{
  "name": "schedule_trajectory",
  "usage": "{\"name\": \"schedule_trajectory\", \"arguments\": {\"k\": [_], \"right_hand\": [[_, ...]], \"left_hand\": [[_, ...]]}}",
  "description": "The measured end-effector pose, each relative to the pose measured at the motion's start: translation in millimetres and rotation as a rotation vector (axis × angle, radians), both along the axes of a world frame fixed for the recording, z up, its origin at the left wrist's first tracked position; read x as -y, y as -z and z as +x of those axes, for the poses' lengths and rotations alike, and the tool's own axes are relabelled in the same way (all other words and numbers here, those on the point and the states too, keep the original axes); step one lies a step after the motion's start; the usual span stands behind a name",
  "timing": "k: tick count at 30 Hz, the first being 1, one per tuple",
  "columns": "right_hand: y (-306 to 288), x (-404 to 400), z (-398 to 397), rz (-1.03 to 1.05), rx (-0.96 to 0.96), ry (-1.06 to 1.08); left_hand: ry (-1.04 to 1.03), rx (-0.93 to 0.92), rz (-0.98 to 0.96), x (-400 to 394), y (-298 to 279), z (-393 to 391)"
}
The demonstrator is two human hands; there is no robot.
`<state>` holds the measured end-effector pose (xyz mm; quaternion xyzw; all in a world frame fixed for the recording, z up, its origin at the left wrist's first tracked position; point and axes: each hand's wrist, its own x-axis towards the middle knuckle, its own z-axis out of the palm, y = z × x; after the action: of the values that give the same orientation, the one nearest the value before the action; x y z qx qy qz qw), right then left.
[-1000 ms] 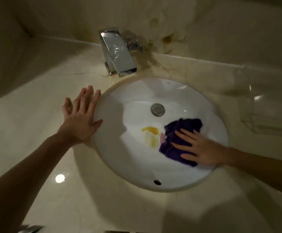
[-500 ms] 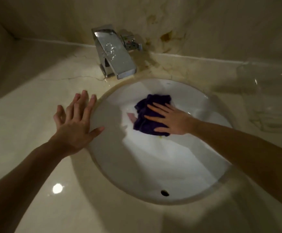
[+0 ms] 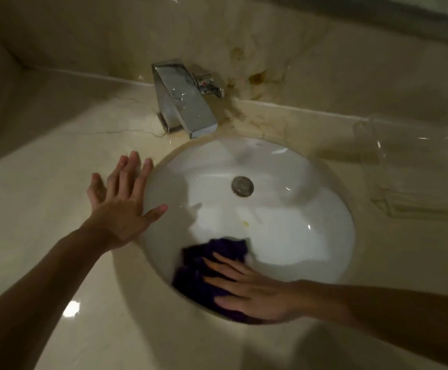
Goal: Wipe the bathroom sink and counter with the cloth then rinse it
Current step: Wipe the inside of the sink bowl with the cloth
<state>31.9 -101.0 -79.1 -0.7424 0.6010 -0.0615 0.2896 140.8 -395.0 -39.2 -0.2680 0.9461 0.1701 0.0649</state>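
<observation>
I am pressing the purple cloth (image 3: 212, 273) against the near wall of the sink (image 3: 284, 236) with my right hand (image 3: 255, 292), fingers spread flat. My left hand (image 3: 122, 206) is resting open on the table (image 3: 44, 182). A small yellow speck (image 3: 245, 223) is remaining; table wiping and rinsing appear outstanding.
</observation>
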Motion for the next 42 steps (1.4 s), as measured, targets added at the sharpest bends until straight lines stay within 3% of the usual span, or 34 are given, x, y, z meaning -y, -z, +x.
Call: {"name": "schedule_trajectory", "arguments": {"k": [3, 7, 12, 15, 18, 22, 27, 30, 36, 39, 42], "right_hand": [[37, 65, -1, -0.149, -0.091, 0.102], [65, 117, -90, -0.217, -0.387, 0.113], [62, 13, -186, -0.072, -0.585, 0.256], [45, -66, -161, 0.056, -0.527, 0.236], [28, -85, -98, 0.15, -0.388, 0.22], [29, -22, -28, -0.017, -0.162, -0.035], [17, 71, 19, 0.081, 0.169, 0.194], [21, 55, 14, 0.035, 0.208, 0.131], [3, -82, -93, -0.071, -0.258, -0.362], [-19, -109, -184, 0.069, -0.598, -0.197], [3, -80, -228, 0.188, -0.705, -0.102]], "left_hand": [[0.024, 0.047, 0.007, -1, -4, -2], [0.016, 0.065, -0.024, 0, -6, -3], [0.012, 0.049, -0.053, 3, 0, -1], [0.017, 0.06, -0.061, 2, 2, -1], [0.002, 0.081, -0.044, 1, -4, -3], [0.004, 0.109, -0.034, -3, -10, -5], [0.011, 0.106, -0.044, -4, -11, -4], [0.021, 0.109, -0.052, -2, -10, -4], [0.003, 0.086, -0.047, 3, -3, -1], [-0.006, 0.082, -0.049, 4, -2, -2], [-0.006, 0.067, -0.055, 1, -6, -4]]}}
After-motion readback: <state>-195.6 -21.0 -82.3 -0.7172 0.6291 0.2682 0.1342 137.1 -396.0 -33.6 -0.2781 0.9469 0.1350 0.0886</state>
